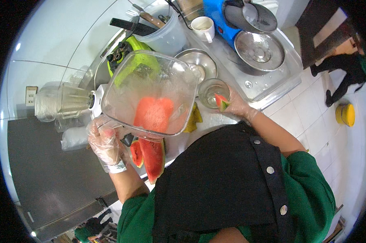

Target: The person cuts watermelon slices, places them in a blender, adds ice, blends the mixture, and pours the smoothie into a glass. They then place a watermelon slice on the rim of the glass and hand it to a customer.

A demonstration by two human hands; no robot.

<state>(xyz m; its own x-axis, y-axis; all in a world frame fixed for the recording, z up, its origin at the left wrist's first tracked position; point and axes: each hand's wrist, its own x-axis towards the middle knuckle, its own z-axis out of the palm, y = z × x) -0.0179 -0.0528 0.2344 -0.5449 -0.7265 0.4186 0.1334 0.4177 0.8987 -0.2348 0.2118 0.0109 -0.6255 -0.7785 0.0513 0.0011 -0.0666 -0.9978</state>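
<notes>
In a clear plastic glove, my left hand [108,141] grips the handle of a clear blender jar [167,73] that is tilted over the counter. Through its wall shows red watermelon; whether it lies inside or behind the jar, I cannot tell. Cut watermelon pieces [152,159] lie just below the jar. My right hand [237,104], also gloved, is closed around a drinking glass [211,88], with a small watermelon wedge [221,102] at its rim. Behind the glass is a round steel lid or dish [208,60]. A yellow cloth [195,118] lies between jar and glass.
Beyond the jar stand a green appliance [134,48] and a plastic tub of utensils [167,36]. A white mug [203,27], a blue appliance [222,21] and a steel pan [259,51] are at the back right. Another blender [76,98] stands left. Other people are farther off.
</notes>
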